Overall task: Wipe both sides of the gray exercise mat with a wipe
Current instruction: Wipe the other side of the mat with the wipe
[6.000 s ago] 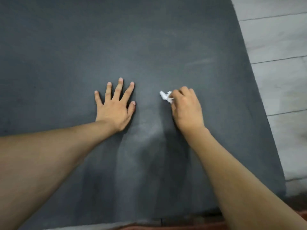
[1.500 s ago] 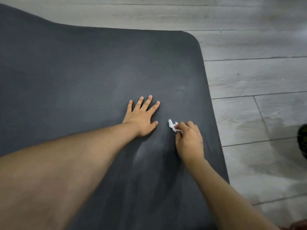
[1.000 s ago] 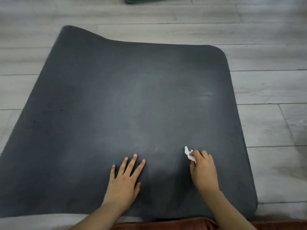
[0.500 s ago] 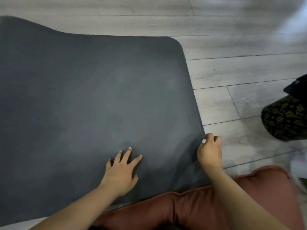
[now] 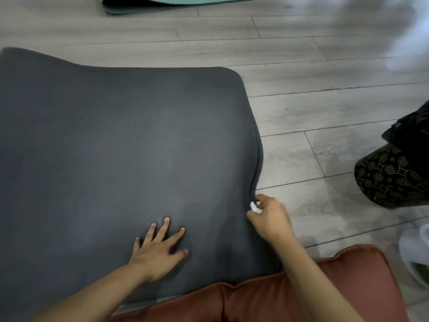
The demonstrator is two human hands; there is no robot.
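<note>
The gray exercise mat (image 5: 120, 147) lies spread on the wooden floor and fills the left and middle of the head view. My left hand (image 5: 160, 248) rests flat on it near its close edge, fingers spread. My right hand (image 5: 270, 217) is at the mat's right edge, pinching that edge together with a small crumpled white wipe (image 5: 255, 207). The edge just above the hand is lifted off the floor and bulges outward.
A rust-coloured cushion (image 5: 278, 296) lies under my arms at the bottom. A green mat (image 5: 176, 3) sits at the top. At the right stand a dark patterned object (image 5: 392, 177) and a white item (image 5: 415, 252). Bare floorboards (image 5: 313, 112) surround the mat.
My right hand went from wiping the mat's surface to its right edge, gripped it and has begun lifting it. My left hand stays flat on the mat. The camera view shifted.
</note>
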